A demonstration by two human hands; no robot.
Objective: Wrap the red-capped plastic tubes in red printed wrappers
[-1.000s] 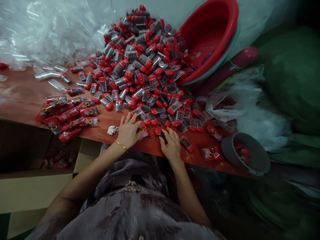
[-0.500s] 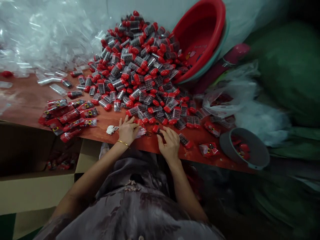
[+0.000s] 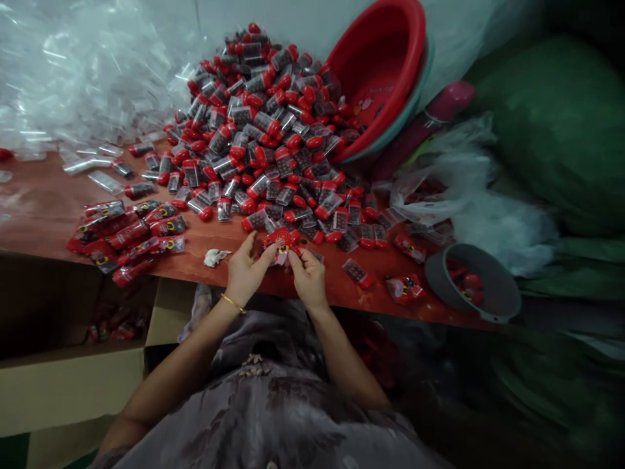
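Between my two hands, just above the table's front edge, is a small red printed plastic packet [image 3: 280, 240]. My left hand [image 3: 247, 268], with a gold bangle at the wrist, pinches its left side between thumb and fingers. At its lower right, the thumb and fingers of my right hand [image 3: 309, 279] close on the same packet. Whatever is inside the packet cannot be made out. Right behind the hands rises a big heap of small clear containers with red caps and dark contents [image 3: 263, 130]. One loose red-capped container [image 3: 357, 273] lies to the right of my right hand.
Filled red packets [image 3: 129, 234] lie piled at left, above an open cardboard box [image 3: 73, 378]. A crumpled white scrap [image 3: 215, 257] sits nearby. Clear plastic pieces [image 3: 92, 71] are heaped at back left. A red basin [image 3: 415, 58] leans behind; a grey bowl [image 3: 439, 280] stands at right.
My right hand has moved left to meet my left hand at the packet; the red-capped container it held is no longer distinguishable. The packet is now lifted between both hands. The view has shifted slightly.
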